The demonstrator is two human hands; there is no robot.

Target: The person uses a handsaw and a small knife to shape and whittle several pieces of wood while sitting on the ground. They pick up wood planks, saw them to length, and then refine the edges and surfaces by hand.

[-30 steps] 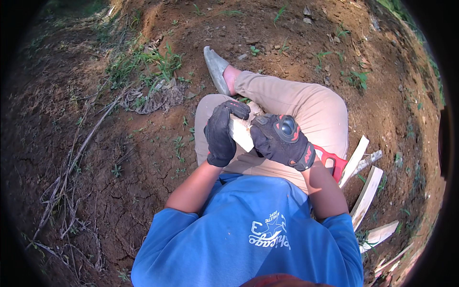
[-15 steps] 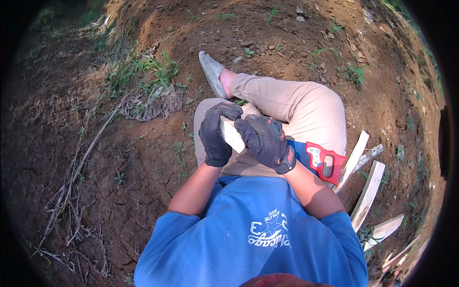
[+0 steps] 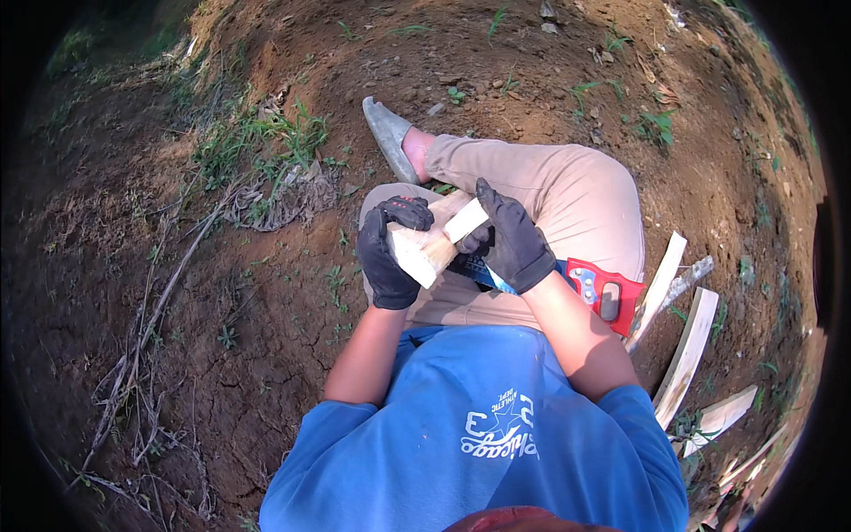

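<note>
My gloved left hand (image 3: pixel 387 257) is closed around a pale wood block (image 3: pixel 417 255), whose angled cut end points toward my shirt. In my gloved right hand (image 3: pixel 512 241) I grip a short pale wooden piece (image 3: pixel 466 221) with a flat rectangular face, the thumb stretched along its far side. The two pieces meet above my lap; I cannot tell whether they are joined. A handsaw with a red handle (image 3: pixel 628 310) lies across my thigh, its blue blade partly hidden under my right hand and forearm.
Several wood strips (image 3: pixel 687 356) lie on the soil to my right, beside a grey stick (image 3: pixel 687 285). My shoe (image 3: pixel 388 137) rests on the dirt ahead. Grass (image 3: pixel 266 146) and dry twigs (image 3: pixel 146 328) are on the left.
My hands have turned the wood and shifted slightly apart. A rectangular pale face now shows by my right thumb, which has lifted upward. More of the saw blade is visible.
</note>
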